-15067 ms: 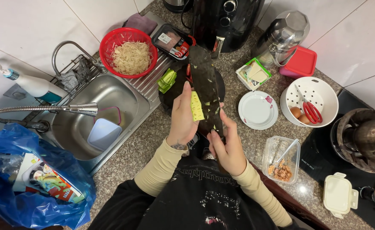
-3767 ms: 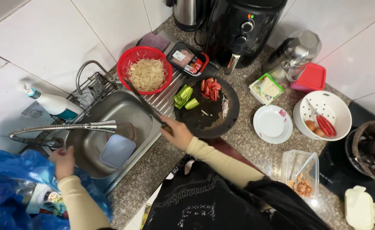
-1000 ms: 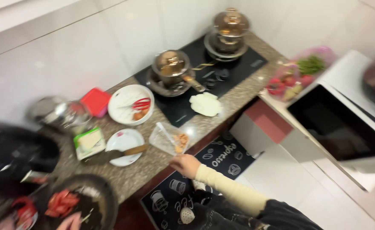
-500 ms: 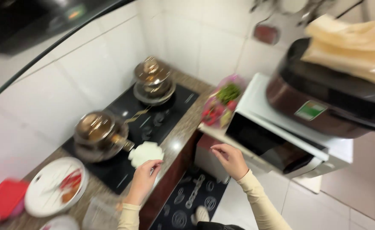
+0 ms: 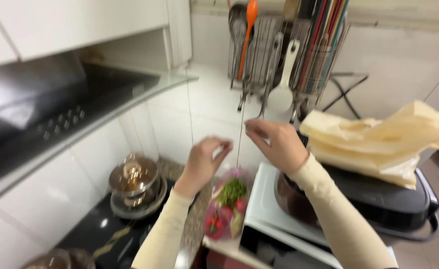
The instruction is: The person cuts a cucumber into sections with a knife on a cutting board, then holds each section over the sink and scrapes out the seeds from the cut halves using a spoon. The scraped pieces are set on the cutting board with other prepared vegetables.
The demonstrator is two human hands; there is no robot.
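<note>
Both hands are raised in front of the white tiled wall, under a wire rack of hanging utensils (image 5: 289, 50). My left hand (image 5: 204, 162) has its fingers curled in, with nothing visible in them. My right hand (image 5: 274, 144) reaches left with bent fingers, its fingertips at the lower ends of the hanging utensils; the blur hides whether it grips one. A thin dark line (image 5: 239, 139) hangs straight down between the two hands. Below them a pink bag of green and red vegetables (image 5: 227, 209) rests beside a white oven (image 5: 279, 219).
A black range hood (image 5: 55, 99) juts out at the left above stacked steel pots (image 5: 135, 184) on a black cooktop (image 5: 105, 234). A dark appliance (image 5: 379, 199) topped with crumpled brown paper (image 5: 379, 139) sits on the oven. An orange spoon (image 5: 249, 20) and a white spatula (image 5: 284, 89) hang in the rack.
The view has swung up from the counter to the wall rack. Both hands have risen from counter height to just under the hanging utensils.
</note>
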